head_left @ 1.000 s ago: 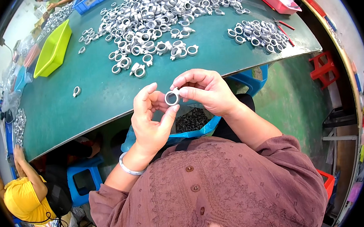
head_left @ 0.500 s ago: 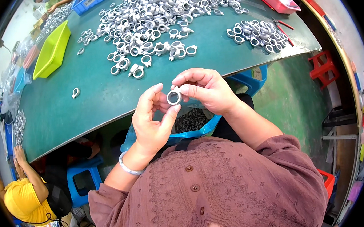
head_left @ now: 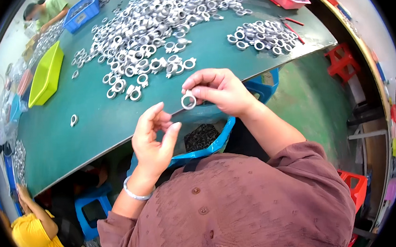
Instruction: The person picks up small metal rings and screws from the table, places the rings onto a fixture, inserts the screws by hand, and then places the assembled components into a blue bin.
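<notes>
Right hand (head_left: 225,91) has the grey ring (head_left: 189,108) pinched between thumb and fingers, its loop hanging just below the fingertips! Left hand (head_left: 152,140) is near, empty, thumb and fingers parted, not touching the ring.

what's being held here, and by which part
The right hand pinches a silver-grey metal ring by its upper edge; the left hand holds nothing.

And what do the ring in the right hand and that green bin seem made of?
Ring: probably metal, satin finish, from its silvery sheen, though painted plastic is possible. Green bin: likely moulded plastic, smooth, going by its even, bright colour.
</notes>
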`<state>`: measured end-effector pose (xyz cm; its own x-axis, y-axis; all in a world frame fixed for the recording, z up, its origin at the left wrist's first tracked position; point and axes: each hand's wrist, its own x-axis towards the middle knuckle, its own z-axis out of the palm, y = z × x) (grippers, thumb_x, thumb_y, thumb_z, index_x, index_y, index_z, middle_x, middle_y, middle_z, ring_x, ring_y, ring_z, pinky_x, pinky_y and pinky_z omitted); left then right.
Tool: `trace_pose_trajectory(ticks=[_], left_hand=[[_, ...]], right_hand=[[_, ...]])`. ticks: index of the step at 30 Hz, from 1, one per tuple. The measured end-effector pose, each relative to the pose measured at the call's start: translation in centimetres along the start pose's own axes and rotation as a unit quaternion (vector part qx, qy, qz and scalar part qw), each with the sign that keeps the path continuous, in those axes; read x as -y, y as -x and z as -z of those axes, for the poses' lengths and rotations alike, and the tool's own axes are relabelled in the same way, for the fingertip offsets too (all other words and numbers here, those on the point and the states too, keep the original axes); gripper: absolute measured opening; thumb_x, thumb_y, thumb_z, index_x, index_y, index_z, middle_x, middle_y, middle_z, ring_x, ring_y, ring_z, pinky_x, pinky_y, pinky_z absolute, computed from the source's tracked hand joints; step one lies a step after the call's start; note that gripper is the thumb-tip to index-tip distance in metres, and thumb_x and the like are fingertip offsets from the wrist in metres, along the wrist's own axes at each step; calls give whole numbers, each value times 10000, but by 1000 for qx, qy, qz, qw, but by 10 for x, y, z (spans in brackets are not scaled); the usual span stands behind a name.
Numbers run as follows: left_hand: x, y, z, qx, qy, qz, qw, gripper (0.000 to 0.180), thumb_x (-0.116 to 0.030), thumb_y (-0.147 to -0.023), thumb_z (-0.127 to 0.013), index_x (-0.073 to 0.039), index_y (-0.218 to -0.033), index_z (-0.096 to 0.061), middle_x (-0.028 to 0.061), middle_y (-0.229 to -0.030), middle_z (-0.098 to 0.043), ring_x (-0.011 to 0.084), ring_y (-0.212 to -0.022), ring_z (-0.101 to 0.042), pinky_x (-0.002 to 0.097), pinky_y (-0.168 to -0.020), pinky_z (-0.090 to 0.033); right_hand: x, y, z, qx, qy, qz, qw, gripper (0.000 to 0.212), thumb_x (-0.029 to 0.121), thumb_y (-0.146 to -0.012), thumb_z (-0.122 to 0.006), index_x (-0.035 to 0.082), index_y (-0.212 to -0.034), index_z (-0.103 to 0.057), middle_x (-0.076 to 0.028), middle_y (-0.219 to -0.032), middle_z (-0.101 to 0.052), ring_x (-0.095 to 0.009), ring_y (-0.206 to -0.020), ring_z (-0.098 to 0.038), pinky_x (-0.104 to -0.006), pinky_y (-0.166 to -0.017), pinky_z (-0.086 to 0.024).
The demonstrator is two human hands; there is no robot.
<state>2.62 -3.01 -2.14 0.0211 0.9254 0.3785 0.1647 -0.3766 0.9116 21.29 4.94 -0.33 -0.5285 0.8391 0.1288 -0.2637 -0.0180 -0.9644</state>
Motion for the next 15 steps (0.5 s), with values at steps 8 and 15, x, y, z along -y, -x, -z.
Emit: trace_pose_trajectory(ticks=[8, 15], left_hand=[[5, -3, 9, -4, -42, -16, 999, 256, 34, -786, -558, 15, -1038, -516, 55, -923, -521, 104, -826, -506, 216, -748, -423], [10, -1, 12, -21, -68, -25, 997, 212, 34, -750, -588, 20, -958, -550, 82, -875, -536, 122, -747, -519, 214, -651, -441]], right_hand=[[38, -43, 105, -191, 496, 146, 834, 175, -19, -771, -500, 20, -887, -625, -90, -853, -599, -183, -796, -581, -266, -701, -450], [16, -53, 138, -156, 755, 135, 623, 162, 226, -746, -551, 92, -799, -626, -51, -916, -540, -243, -944, -476, -378, -826, -352]])
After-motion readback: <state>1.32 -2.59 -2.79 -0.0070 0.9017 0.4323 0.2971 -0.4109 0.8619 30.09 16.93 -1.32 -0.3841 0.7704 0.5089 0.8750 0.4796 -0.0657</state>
